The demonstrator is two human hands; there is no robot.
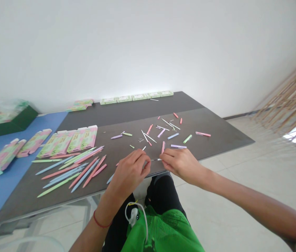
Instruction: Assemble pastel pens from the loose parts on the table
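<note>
Over the table's front edge, my right hand (178,162) pinches a thin white pen refill (157,160), whose tip points left. Opposite it, my left hand (133,166) has thumb and forefinger closed near that tip; anything tiny between them is too small to make out. Just beyond my hands lie loose pen parts: a pink barrel (163,147), a purple barrel (178,146), a green barrel (187,139) and white refills (150,137). Small clear pieces (141,140) are scattered among them.
Several pastel pens (77,171) lie in a pile to the left, beside flat printed cartons (71,141). A row of cartons (138,97) stands along the back. A dark green box (14,122) is at far left. The dark table (216,133) ends close to my lap.
</note>
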